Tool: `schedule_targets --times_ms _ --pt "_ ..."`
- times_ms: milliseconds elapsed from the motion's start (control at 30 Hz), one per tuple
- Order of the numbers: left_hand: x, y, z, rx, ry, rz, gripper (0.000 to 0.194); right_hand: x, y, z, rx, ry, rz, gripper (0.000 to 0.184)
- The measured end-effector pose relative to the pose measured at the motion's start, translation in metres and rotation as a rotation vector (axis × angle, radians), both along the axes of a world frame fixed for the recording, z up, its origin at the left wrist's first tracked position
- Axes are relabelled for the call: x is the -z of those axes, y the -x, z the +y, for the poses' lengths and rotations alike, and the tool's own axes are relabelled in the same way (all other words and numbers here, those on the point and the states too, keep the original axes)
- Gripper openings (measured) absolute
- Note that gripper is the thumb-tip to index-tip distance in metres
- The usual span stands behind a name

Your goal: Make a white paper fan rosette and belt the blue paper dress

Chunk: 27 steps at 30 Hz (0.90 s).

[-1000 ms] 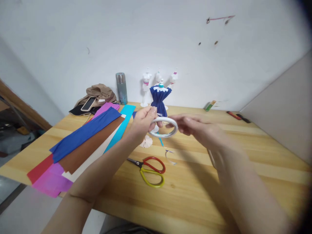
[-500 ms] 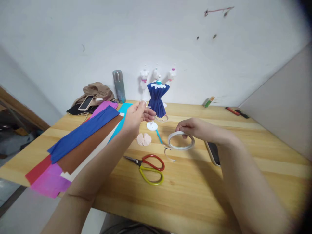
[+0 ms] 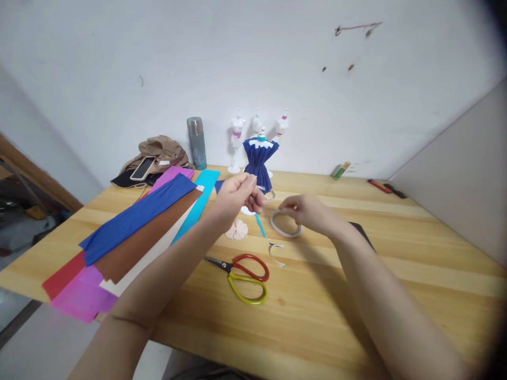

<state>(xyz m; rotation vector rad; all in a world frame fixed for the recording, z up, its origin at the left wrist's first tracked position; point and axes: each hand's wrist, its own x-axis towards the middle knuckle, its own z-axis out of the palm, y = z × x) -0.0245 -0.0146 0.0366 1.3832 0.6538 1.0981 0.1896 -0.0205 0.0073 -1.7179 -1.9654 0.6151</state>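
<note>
My left hand (image 3: 240, 196) is closed in a pinch in front of the blue pleated paper dress (image 3: 257, 158) on a small mannequin. A short pale strip of tape (image 3: 260, 187) shows at its fingertips, partly hidden. To the right, my right hand (image 3: 304, 212) has its fingers closed at the far rim of a white roll of tape (image 3: 285, 232), low over or on the wooden table. Below the hands lie scissors (image 3: 247, 274) with red and yellow handles, a curled strip (image 3: 273, 256), a blue strip (image 3: 260, 226) and a pleated pale pink paper piece (image 3: 236, 230).
Several coloured paper sheets (image 3: 146, 227) spread over the left of the table. Behind them are brown cloth (image 3: 164, 150), a phone (image 3: 143, 169) and a flask (image 3: 197, 142). White mannequins (image 3: 237, 129) stand by the wall. A dark phone (image 3: 361, 232) is partly behind my right arm.
My right hand has taken the tape roll away from my left hand, to the right and down to table level. My left hand stays pinched near the dress.
</note>
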Motion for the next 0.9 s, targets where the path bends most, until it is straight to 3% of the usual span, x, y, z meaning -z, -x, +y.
schedule_targets --times_ms 100,233,367,567,700,767,833,900 --pt "0.004 -0.002 -0.003 0.034 -0.13 0.002 0.04 -0.02 0.015 -0.016 -0.055 -0.048 0.56 0.027" --pt "0.008 -0.004 -0.005 0.063 -0.245 0.024 0.042 -0.033 0.034 -0.035 -0.075 -0.076 0.851 0.03" --pt "0.012 -0.005 -0.007 0.066 -0.297 0.074 0.041 -0.033 0.045 -0.04 -0.072 -0.072 0.855 0.027" --pt "0.016 -0.009 -0.007 0.054 -0.247 0.131 0.04 -0.032 0.047 -0.04 -0.024 -0.152 0.752 0.024" --pt "0.014 -0.003 0.002 -0.061 -0.17 0.099 0.044 -0.036 0.041 -0.041 0.022 -0.279 0.673 0.024" --pt "0.011 0.002 0.008 -0.117 -0.125 0.077 0.036 -0.039 0.038 -0.042 0.039 -0.312 0.657 0.024" --pt "0.008 0.005 0.01 -0.076 -0.1 0.058 0.025 -0.04 0.037 -0.042 0.04 -0.312 0.655 0.024" --pt "0.007 0.005 0.008 0.007 -0.07 0.013 0.034 -0.04 0.037 -0.043 0.038 -0.304 0.663 0.024"
